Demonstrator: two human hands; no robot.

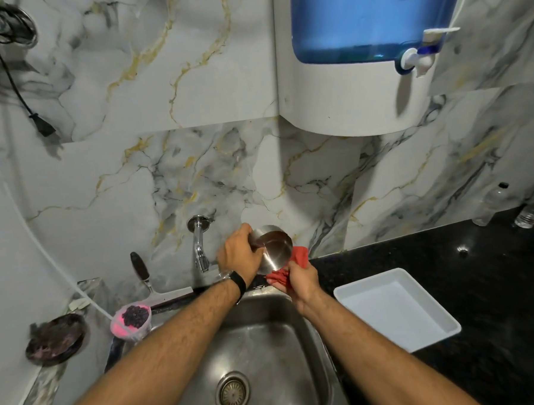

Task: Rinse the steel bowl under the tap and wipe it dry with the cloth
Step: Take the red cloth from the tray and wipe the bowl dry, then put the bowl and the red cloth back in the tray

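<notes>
Bowl (272, 248) tilted, mouth facing camera, gripped by left hand (239, 255).

The steel bowl (272, 247) is a small round vessel of brushed, shiny metal, held up in the air above the far rim of the sink (322, 363), just right of the tap (200, 247). It is tipped on its side so that its mouth faces left and toward the viewer, with the dark, reflective inside showing. The left hand (239, 255) grips its left rim. The cloth (289, 270) is red and crumpled, bunched in the right hand (301, 282) and pressed against the bowl's lower right outer wall, with a fold sticking out to the right behind the bowl.
</notes>
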